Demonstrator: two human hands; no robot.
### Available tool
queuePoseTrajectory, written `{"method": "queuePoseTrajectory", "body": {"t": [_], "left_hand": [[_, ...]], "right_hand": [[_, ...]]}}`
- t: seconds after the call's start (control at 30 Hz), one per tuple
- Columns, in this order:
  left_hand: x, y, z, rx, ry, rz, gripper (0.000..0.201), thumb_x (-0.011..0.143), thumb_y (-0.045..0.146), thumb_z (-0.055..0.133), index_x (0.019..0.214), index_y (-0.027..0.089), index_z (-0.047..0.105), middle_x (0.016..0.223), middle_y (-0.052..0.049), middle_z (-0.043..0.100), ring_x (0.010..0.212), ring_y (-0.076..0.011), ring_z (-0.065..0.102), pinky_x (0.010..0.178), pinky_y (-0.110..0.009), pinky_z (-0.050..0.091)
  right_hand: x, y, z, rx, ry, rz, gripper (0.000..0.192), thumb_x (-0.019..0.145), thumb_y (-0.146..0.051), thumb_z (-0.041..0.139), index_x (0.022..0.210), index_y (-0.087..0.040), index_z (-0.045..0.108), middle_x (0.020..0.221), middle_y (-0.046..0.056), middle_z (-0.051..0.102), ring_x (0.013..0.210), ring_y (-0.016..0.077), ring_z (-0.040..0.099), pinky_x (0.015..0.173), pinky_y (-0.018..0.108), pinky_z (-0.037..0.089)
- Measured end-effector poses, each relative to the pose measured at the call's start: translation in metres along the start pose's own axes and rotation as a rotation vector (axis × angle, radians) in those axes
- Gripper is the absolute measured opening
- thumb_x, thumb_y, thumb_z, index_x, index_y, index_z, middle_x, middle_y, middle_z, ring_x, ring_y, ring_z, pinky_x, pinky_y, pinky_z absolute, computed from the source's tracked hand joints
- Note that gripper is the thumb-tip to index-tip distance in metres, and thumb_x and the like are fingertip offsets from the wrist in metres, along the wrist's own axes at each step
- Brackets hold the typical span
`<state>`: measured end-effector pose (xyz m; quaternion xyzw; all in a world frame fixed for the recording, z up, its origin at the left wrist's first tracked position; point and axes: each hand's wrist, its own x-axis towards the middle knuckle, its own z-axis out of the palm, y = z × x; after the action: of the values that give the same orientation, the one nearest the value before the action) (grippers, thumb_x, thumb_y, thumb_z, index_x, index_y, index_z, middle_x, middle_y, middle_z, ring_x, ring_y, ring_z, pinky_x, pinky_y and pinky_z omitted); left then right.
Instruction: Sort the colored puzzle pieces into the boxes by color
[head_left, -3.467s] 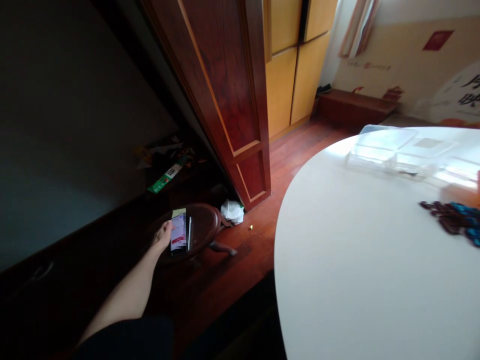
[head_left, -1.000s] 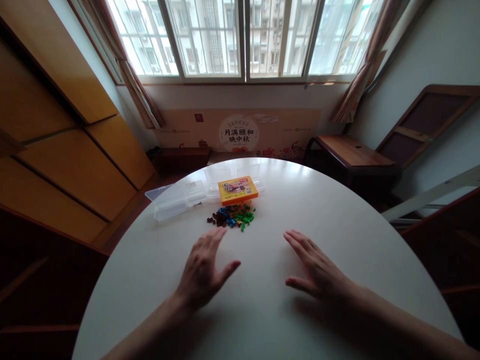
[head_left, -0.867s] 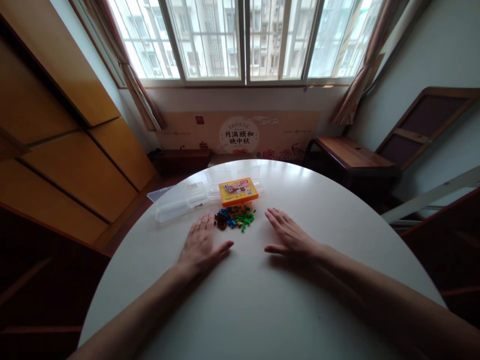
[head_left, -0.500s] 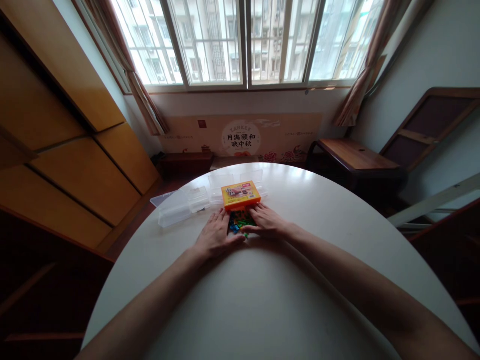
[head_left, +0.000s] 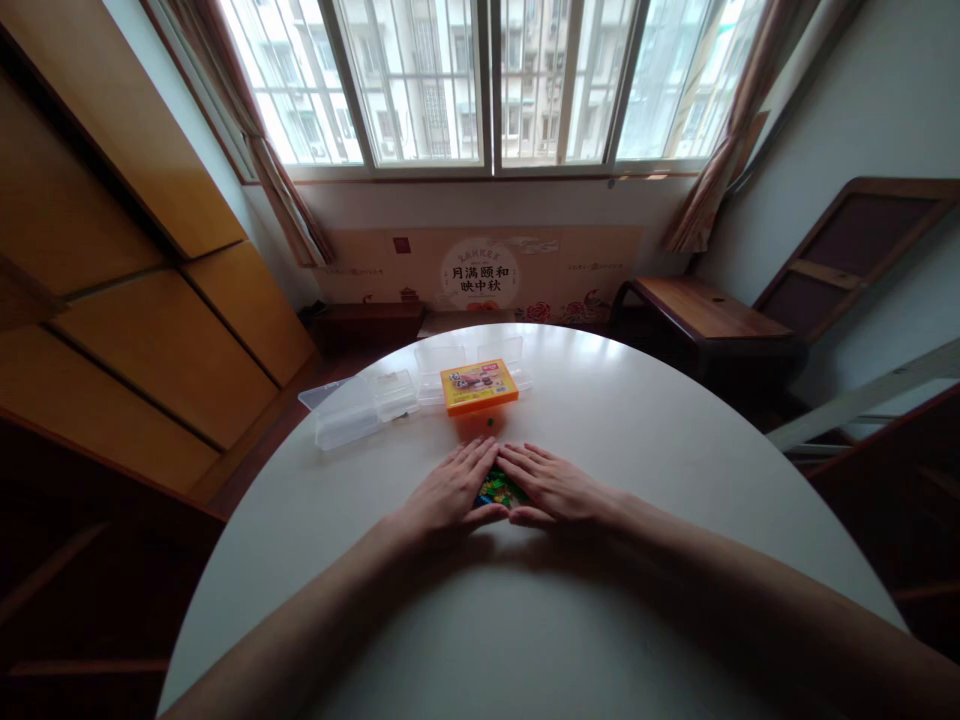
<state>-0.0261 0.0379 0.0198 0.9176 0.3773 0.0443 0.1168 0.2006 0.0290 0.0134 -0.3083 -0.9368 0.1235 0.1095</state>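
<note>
Between my two hands lies a small heap of green, blue and yellow plastic pieces [head_left: 499, 490], partly hidden by my fingers; they look like toy bricks, too small to be sure. My left hand [head_left: 454, 490] rests flat on its left side, fingers stretched out, thumb along the near edge. From the right my right hand [head_left: 551, 487] does the same, and the fingertips of both hands nearly meet beyond the heap. One small green piece [head_left: 490, 422] lies apart, between my hands and an orange-yellow box [head_left: 480, 388].
Clear plastic cases with raised lids [head_left: 349, 415] stand left of and behind the box on the round white table [head_left: 660, 440]. A wooden side table [head_left: 712, 305] is at the far right, with orange cabinets [head_left: 180, 350] on the left. The window is ahead.
Both hands have drawn back from the box toward me, sweeping the heap of pieces along. A single green piece now lies behind, near the box.
</note>
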Motion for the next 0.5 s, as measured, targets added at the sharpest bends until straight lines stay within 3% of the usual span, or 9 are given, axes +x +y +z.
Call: {"method": "queuePoseTrajectory", "body": {"t": [0.13, 0.3, 0.5], "left_hand": [[0.001, 0.003, 0.005, -0.072, 0.044, -0.015, 0.086, 0.087, 0.07, 0.033, 0.149, 0.011, 0.022, 0.155, -0.017, 0.024, 0.144, -0.0276, 0.022, 0.118, -0.041, 0.021], [0.021, -0.015, -0.003, -0.045, 0.06, -0.234, 0.086, 0.089, 0.069, 0.024, 0.145, 0.004, 0.029, 0.152, -0.021, 0.029, 0.143, -0.0326, 0.024, 0.116, -0.046, 0.021], [0.038, -0.027, -0.01, -0.02, 0.146, -0.167, 0.078, 0.09, 0.068, 0.017, 0.135, 0.011, 0.044, 0.138, -0.018, 0.05, 0.128, -0.0286, 0.046, 0.112, -0.043, 0.03]], "right_hand": [[-0.008, 0.004, 0.001, 0.046, 0.055, 0.024, 0.078, 0.092, -0.062, 0.034, 0.148, -0.008, 0.026, 0.152, 0.017, 0.03, 0.142, 0.0261, 0.028, 0.118, 0.043, 0.023], [0.021, 0.023, -0.002, 0.028, 0.063, 0.202, 0.081, 0.092, -0.065, 0.029, 0.147, -0.005, 0.03, 0.151, 0.02, 0.03, 0.142, 0.0306, 0.026, 0.117, 0.048, 0.022], [0.052, 0.039, -0.01, 0.028, 0.021, 0.086, 0.081, 0.091, -0.068, 0.028, 0.148, -0.011, 0.029, 0.154, 0.016, 0.028, 0.144, 0.0285, 0.02, 0.118, 0.047, 0.016]]}}
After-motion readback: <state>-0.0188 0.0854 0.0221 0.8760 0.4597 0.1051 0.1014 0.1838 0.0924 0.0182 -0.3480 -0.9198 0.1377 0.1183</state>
